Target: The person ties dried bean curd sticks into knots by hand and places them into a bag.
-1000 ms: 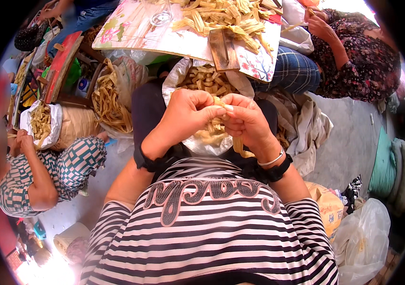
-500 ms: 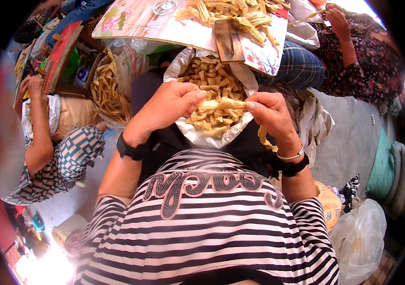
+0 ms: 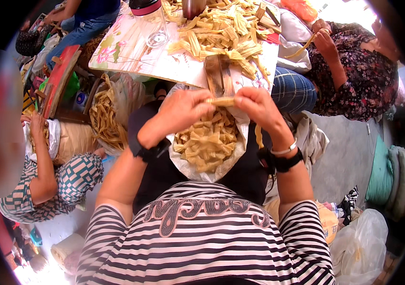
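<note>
On the left I see long yellow strips (image 3: 103, 116) against a clear bag (image 3: 132, 92). In the middle, a white sack (image 3: 242, 137) holds short folded pieces (image 3: 207, 142). Above its far side, my left hand (image 3: 179, 113) pinches a pale yellow piece (image 3: 221, 101), wrist angled inward; my right hand (image 3: 261, 108) grips its other end, fingers curled.

Close fisheye view from the head, down onto left hand (image 3: 182, 111) and right hand (image 3: 261, 107).
</note>
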Demonstrator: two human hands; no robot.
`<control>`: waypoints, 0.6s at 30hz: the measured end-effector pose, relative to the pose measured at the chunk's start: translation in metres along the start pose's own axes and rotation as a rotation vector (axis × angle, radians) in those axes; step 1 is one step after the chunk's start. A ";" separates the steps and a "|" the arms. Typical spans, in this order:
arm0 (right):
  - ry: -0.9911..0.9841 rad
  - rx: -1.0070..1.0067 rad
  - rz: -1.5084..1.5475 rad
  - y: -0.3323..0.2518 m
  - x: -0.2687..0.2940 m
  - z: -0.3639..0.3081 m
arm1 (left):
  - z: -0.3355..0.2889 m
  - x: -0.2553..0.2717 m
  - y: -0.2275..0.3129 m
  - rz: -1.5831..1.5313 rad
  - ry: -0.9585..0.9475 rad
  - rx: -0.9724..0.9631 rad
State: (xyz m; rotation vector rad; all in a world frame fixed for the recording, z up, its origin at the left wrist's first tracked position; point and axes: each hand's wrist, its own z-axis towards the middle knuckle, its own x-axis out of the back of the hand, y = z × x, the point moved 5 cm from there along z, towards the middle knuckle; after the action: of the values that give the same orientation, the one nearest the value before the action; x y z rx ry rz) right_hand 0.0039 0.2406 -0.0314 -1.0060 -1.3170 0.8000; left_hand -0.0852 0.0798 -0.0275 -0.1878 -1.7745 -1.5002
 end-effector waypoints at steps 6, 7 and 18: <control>0.297 0.060 -0.207 0.009 0.016 0.061 | 0.055 0.019 -0.025 0.129 0.231 0.028; 0.332 0.102 -0.296 0.013 0.015 0.066 | 0.058 0.017 -0.032 0.143 0.240 0.037; -0.082 -0.301 0.980 0.014 -0.061 -0.004 | -0.025 -0.035 0.008 -0.191 0.215 0.062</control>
State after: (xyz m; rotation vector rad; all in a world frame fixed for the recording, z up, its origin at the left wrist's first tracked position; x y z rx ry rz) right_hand 0.0024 0.1901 -0.0678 -1.9283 -0.9799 1.3945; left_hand -0.0451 0.0725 -0.0435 0.1728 -1.6998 -1.5319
